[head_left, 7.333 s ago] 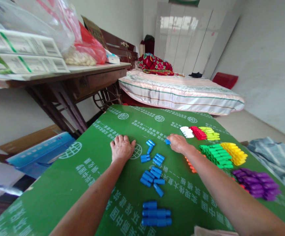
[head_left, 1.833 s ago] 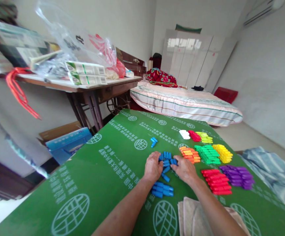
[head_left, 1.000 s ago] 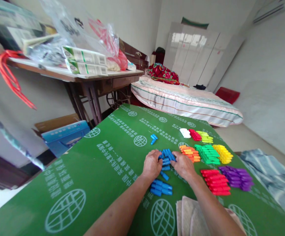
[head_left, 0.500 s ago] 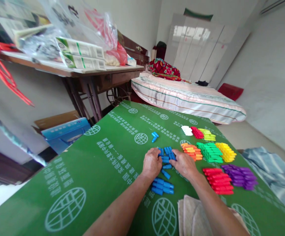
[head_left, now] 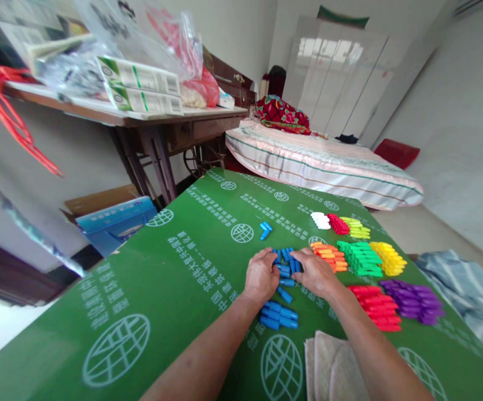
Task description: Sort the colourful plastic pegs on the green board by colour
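Several small blue plastic pegs (head_left: 284, 270) lie in a loose cluster on the green board (head_left: 183, 301), between my two hands. My left hand (head_left: 262, 273) curls its fingers round pegs at the cluster's left side; its fingertips are partly hidden. On the other side my right hand (head_left: 314, 271) is closed, thumb and fingers against upright-lying blue pegs. Nearer me, a stacked group of blue pegs (head_left: 279, 315) lies in rows, with a loose blue peg (head_left: 284, 294) just beyond it. A few more blue pegs (head_left: 265, 229) rest farther off.
To the right lie sorted groups of orange (head_left: 329, 256), green (head_left: 359, 258), yellow (head_left: 387, 258), red (head_left: 375, 308) and purple pegs (head_left: 412, 301). White pegs (head_left: 320, 220) sit farther back. A folded cloth (head_left: 333, 367) lies under my right forearm. A cluttered table (head_left: 153, 118) stands left.
My hands stay at the blue cluster, and their fingers have shifted slightly among the pegs. The whole view has moved a little, so everything appears slightly farther right.
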Tool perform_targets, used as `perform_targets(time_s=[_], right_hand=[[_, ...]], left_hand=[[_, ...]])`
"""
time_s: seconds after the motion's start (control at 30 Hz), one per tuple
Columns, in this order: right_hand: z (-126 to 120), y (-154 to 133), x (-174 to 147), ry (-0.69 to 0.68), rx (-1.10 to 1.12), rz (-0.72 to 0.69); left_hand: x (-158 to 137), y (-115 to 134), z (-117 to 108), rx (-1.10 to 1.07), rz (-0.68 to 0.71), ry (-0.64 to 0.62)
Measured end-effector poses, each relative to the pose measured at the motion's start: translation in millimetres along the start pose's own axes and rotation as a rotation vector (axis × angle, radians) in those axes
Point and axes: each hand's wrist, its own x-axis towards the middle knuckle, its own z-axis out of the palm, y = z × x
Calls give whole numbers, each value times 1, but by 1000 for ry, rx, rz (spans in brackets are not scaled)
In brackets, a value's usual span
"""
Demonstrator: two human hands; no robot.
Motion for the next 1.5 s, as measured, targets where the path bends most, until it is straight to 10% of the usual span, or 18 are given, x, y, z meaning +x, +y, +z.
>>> perform_targets(time_s=[1.5], right_hand=[[30, 6, -11, 287, 72, -15]], left_hand=[[1, 7, -10, 190, 99, -123]])
